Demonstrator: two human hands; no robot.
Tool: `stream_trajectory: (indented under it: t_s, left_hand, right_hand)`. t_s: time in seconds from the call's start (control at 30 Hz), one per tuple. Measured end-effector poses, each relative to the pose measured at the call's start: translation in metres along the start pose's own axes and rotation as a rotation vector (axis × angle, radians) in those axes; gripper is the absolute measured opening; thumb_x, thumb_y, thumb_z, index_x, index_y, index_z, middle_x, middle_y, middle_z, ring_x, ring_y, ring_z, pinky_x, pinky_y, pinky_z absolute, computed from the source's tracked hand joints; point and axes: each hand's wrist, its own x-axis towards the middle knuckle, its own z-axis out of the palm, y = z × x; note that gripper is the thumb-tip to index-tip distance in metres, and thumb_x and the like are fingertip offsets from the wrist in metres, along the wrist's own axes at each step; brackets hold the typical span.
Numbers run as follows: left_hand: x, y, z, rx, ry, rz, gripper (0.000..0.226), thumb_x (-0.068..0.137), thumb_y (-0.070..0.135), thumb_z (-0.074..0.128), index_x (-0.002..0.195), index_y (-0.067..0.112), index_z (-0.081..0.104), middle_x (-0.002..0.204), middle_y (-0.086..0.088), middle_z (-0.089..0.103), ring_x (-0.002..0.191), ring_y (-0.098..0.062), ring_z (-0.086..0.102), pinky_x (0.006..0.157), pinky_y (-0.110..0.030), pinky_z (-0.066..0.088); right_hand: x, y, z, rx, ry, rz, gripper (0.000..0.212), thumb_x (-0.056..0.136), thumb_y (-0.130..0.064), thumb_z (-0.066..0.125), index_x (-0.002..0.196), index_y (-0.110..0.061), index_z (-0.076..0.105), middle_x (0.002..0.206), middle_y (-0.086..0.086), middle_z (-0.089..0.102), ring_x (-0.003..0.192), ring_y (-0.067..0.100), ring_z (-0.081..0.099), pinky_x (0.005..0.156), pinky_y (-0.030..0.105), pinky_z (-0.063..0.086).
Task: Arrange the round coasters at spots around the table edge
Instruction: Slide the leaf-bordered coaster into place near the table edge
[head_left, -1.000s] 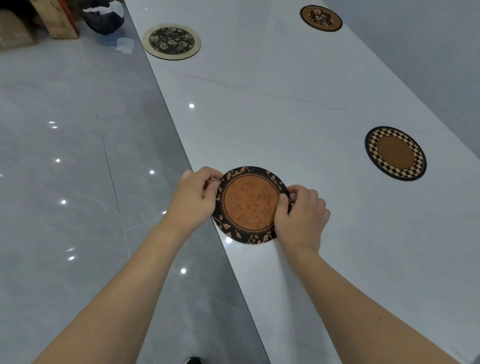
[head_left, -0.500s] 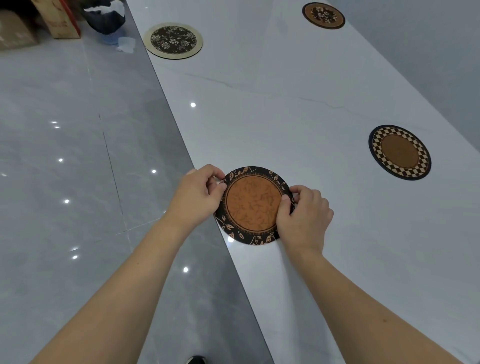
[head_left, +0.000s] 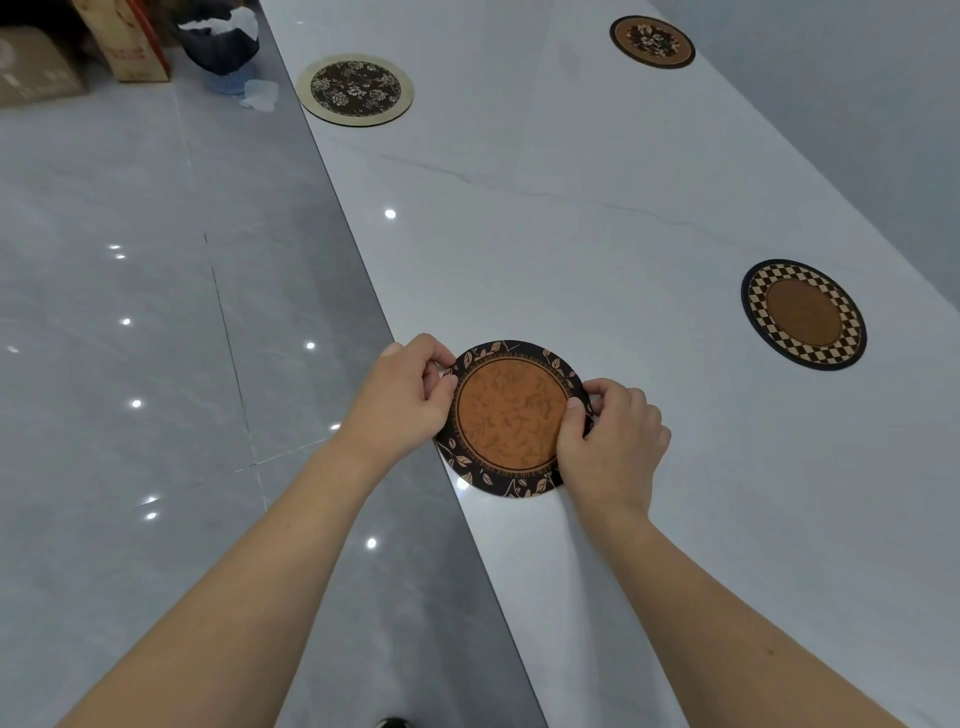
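One head-worn wide-angle camera gives the only view. It looks forward and steeply down from above the near left edge of the white marble table (head_left: 597, 218), close over the person's forearms, which enter from the bottom of the frame. The table runs away toward the upper right; the grey tiled floor (head_left: 130, 312) fills the left half. Straight lines bow slightly near the borders.

Both hands, left hand (head_left: 402, 395) and right hand (head_left: 613, 441), pinch the leaf-bordered coaster (head_left: 511, 415) at the table (head_left: 597, 208) edge.
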Motion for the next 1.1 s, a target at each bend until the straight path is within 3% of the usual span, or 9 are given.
stream_trajectory:
  t_s: [0.5,0.63,0.77,0.93,1.03,1.1]
  left_hand:
    - [0.003,0.002,-0.007,0.048,-0.107,0.05,0.014,0.09,0.013,0.06,0.103,0.015,0.054,0.065,0.008,0.048,0.078,-0.011,0.043,0.064,-0.016,0.032]
    - [-0.008,0.003,-0.002,0.02,-0.11,0.059,0.02,0.093,0.011,0.054,0.113,0.014,0.049,0.081,0.007,0.044,0.09,-0.016,0.036,0.078,-0.027,0.04]
    - [-0.008,0.005,-0.002,0.096,-0.089,0.104,0.031,0.094,0.01,0.052,0.124,0.013,0.047,0.105,0.001,0.042,0.098,-0.014,0.034,0.09,-0.028,0.033]
    - [0.002,0.015,-0.007,0.272,-0.198,0.055,0.029,0.093,0.012,0.053,0.122,0.012,0.054,0.124,-0.011,0.045,0.113,-0.031,0.044,0.102,-0.041,0.038]
    - [0.022,0.043,-0.016,0.673,-0.359,0.081,0.029,0.09,0.017,0.051,0.119,0.014,0.051,0.128,-0.01,0.043,0.112,-0.033,0.046,0.092,-0.045,0.043]
    - [0.027,0.067,-0.011,0.86,-0.32,0.229,0.029,0.088,0.016,0.05,0.116,0.01,0.053,0.125,-0.011,0.046,0.107,-0.033,0.047,0.083,-0.044,0.041]
  right_hand:
    - [0.001,0.0,-0.001,-0.004,-0.002,-0.004,0.021,0.087,-0.03,0.053,0.105,-0.022,0.06,0.095,-0.004,0.058,0.096,0.022,0.05,0.089,0.037,0.032]
    - [0.001,-0.001,-0.001,-0.01,-0.006,-0.006,0.022,0.087,-0.03,0.053,0.105,-0.022,0.06,0.096,-0.004,0.058,0.096,0.022,0.05,0.089,0.037,0.033]
    - [0.001,-0.001,-0.001,-0.021,-0.012,-0.004,0.023,0.086,-0.031,0.051,0.106,-0.021,0.061,0.097,-0.002,0.06,0.097,0.023,0.051,0.089,0.038,0.034]
    - [-0.002,-0.002,-0.011,0.016,-0.05,0.008,0.024,0.088,-0.03,0.051,0.108,-0.02,0.06,0.106,0.001,0.061,0.103,0.024,0.051,0.092,0.038,0.034]
    - [-0.009,0.006,-0.03,0.21,-0.092,0.064,0.029,0.093,-0.024,0.048,0.12,-0.016,0.056,0.12,0.003,0.054,0.113,0.021,0.045,0.1,0.034,0.035]
    - [-0.016,0.017,-0.051,0.316,-0.081,0.156,0.033,0.096,-0.019,0.041,0.127,-0.015,0.051,0.129,0.002,0.049,0.119,0.017,0.04,0.105,0.033,0.035]
